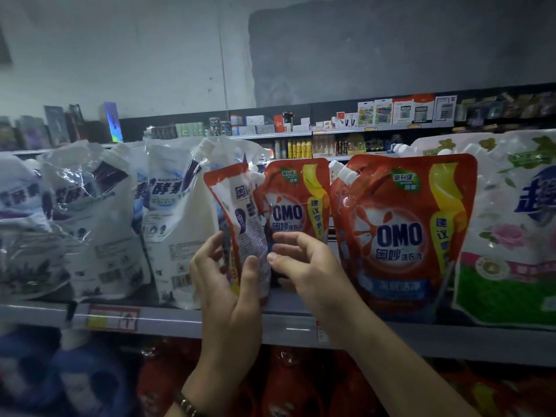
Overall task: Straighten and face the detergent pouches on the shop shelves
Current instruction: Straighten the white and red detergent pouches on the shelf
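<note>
The left hand point(228, 281) grips the low part of a turned pouch point(240, 212), thumb in front and fingers behind. This pouch stands on the shelf point(180, 322) with its back label outward, tilted. The right hand point(307, 266) is curled just beside it, at the foot of the small red pouch point(294, 200); I cannot tell whether it holds anything. Twisting the pouch from so low could let its floppy top sag. It could also knock its neighbour askew or nudge the leaning white pouches point(168, 221) forward off the edge.
</note>
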